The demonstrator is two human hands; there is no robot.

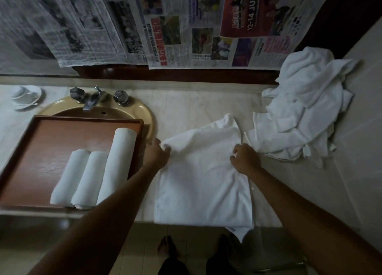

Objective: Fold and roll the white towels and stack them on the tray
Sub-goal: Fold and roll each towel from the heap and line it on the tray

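The towel [203,183] lies flat at the front edge of the counter [206,107], one corner hanging over it. The left hand [156,154] pinches its far left corner and the right hand [245,158] its far right part. The hanging corner may pull the cloth down, and the pile [306,109] just beside may catch in the fold. The tray [62,134] holds three rolls [91,175].

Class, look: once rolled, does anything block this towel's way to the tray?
Nothing visible does. The flat white towel, pinched by left hand and right hand, lies beside the brown wooden tray, whose left part is bare.
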